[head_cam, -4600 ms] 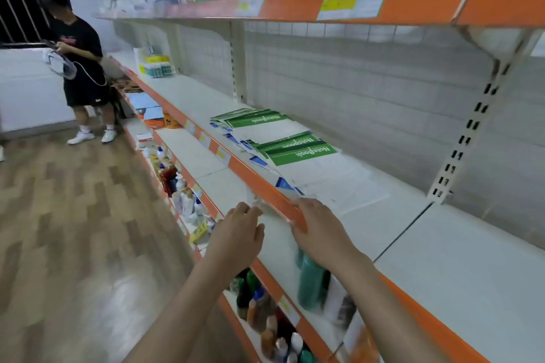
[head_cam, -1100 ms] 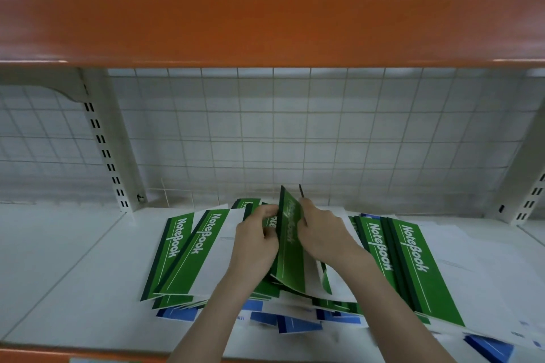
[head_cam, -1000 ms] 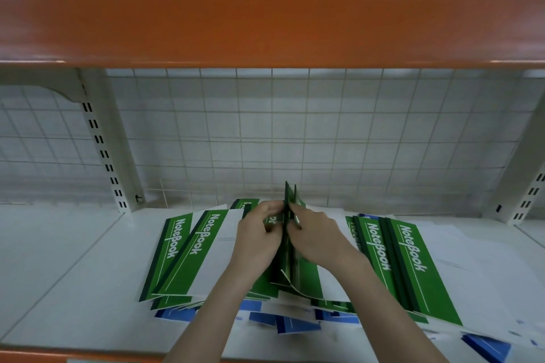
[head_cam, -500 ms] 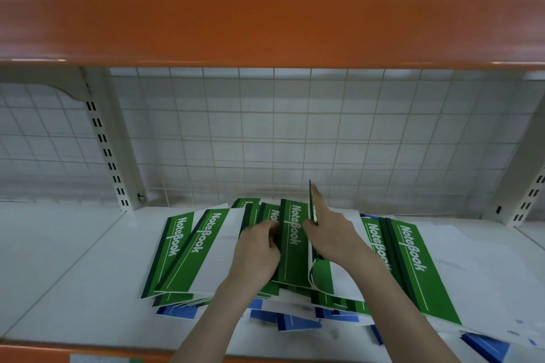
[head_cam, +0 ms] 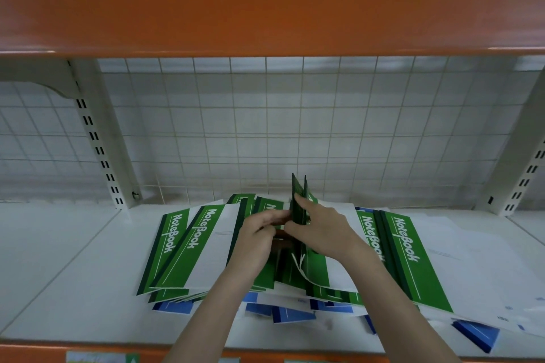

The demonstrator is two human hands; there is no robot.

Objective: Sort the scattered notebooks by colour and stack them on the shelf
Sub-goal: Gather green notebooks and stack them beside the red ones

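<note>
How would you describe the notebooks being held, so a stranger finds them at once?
Start at the white shelf under the orange beam. In the middle of the pile, both hands grip a few green notebooks. They alone stand on edge; all the others lie flat.

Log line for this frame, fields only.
stage: gathering greens | left hand + right hand: hold green notebooks upright on edge | blue notebooks: beneath green pile | shelf: colours unsorted

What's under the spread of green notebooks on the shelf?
Blue notebooks poke out beneath the green notebooks along the near edge. How many lie under there is hidden by the green covers.
</note>
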